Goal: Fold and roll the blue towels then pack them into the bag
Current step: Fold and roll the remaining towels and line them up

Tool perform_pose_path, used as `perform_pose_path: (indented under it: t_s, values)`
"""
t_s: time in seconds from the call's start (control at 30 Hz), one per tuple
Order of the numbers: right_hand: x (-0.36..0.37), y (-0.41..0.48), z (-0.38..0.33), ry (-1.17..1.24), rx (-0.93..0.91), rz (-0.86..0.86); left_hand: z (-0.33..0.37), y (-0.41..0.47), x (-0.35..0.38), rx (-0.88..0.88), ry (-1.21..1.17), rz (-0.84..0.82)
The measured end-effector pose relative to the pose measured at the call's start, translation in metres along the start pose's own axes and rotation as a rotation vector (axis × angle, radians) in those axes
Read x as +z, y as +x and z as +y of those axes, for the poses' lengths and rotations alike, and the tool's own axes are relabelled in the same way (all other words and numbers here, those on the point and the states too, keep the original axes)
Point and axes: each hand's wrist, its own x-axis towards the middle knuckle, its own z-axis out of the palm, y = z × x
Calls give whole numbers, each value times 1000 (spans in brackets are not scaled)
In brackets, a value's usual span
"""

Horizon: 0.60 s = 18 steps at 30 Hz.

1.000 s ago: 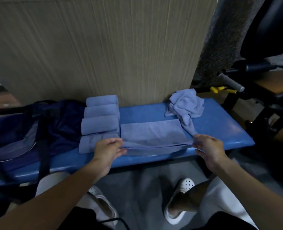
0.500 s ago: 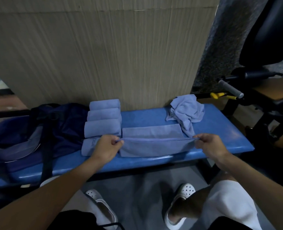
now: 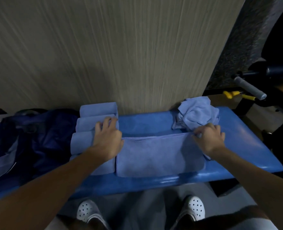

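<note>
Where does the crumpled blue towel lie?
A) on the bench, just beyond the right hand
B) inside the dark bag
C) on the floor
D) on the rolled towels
A: the crumpled towel sits on the blue bench at its far right end, just beyond the right hand that pinches the folded towel.

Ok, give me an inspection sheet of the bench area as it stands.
Surface: blue bench, padded.
Job's things: folded towel flat at the front; rolls side by side to its left; crumpled towel far right; bag at the left end.
Clutter: yellow tool beyond the bench's right end.
Grippers: left hand at the folded towel's far left corner, grip hidden; right hand pinches its far right corner.
Cables: nothing seen.
Surroundings: wall panel behind; machine to the right.
</note>
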Motion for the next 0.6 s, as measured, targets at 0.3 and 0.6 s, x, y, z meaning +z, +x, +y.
perform_pose_path:
  t_s: [0.3,0.6]
  values:
    - [31,20,3,-328,-153,93,4,21,17,107,170,-227]
    - [42,28,12,-239,-123,220,9,31,18,59,155,-207]
